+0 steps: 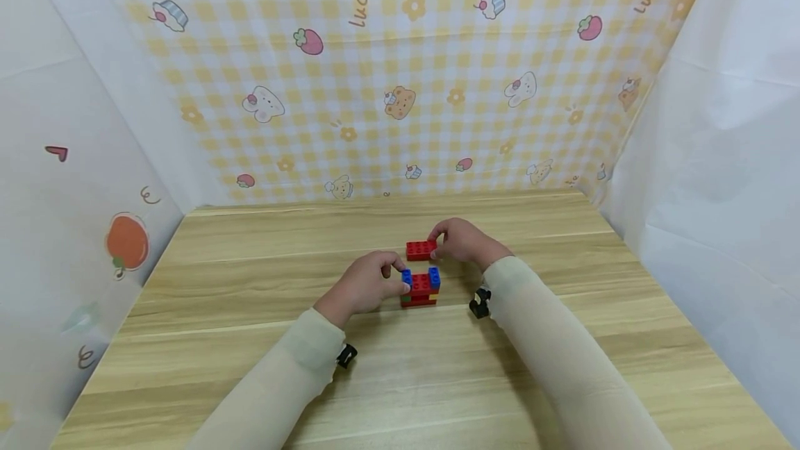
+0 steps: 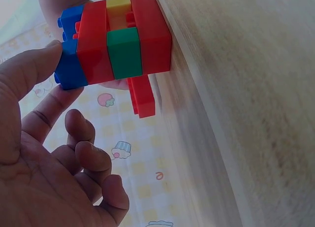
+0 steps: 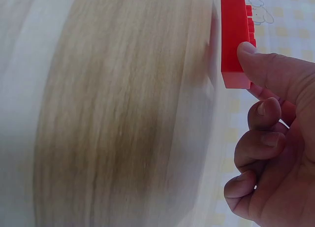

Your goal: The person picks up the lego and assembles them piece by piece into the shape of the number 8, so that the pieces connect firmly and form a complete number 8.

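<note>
A small brick structure (image 1: 420,285) stands on the wooden table, red at the base, with a green brick (image 2: 124,53) and a yellow brick (image 2: 118,4) between it and an upper red brick (image 2: 93,40). Two blue bricks sit on top, one at each end. My left hand (image 1: 370,282) pinches the left blue brick (image 2: 72,64) between thumb and index finger, its other fingers loosely curled. Behind the structure, my right hand (image 1: 461,240) pinches the right end of a loose red brick (image 3: 234,32), studs up. In the right wrist view, a gap shows between this brick and the tabletop.
The wood-grain table (image 1: 250,242) reaches back to a yellow checked cloth (image 1: 350,89) with cartoon prints. White sheets (image 1: 719,158) hang on both sides. A black clip-like piece is at each wrist, such as the right one (image 1: 480,303).
</note>
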`<state>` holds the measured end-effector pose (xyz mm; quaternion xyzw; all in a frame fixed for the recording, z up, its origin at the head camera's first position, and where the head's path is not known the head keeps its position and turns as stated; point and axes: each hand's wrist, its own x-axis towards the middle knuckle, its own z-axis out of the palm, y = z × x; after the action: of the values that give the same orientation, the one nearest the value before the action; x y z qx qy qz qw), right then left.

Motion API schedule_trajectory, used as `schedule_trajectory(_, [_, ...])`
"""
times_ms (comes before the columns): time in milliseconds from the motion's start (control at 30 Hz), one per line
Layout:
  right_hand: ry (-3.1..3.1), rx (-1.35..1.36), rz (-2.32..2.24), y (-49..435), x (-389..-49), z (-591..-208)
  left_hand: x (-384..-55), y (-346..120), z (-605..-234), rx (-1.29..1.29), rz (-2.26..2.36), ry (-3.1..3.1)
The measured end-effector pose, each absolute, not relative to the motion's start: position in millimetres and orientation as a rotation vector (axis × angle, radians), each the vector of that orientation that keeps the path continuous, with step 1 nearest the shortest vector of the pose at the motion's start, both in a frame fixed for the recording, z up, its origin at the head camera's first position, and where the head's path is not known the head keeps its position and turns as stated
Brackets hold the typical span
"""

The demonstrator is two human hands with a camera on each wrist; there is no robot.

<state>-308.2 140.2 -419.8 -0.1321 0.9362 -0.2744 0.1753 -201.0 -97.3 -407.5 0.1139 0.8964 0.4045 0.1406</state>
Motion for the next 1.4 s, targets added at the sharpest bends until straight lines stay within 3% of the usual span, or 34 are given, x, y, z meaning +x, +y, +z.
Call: schedule_trajectory(1400, [2.613, -0.694, -1.021, 160.0, -247.4, -375.3, -201.1, -96.8, -408.6, 0.338, 1.194, 2.592])
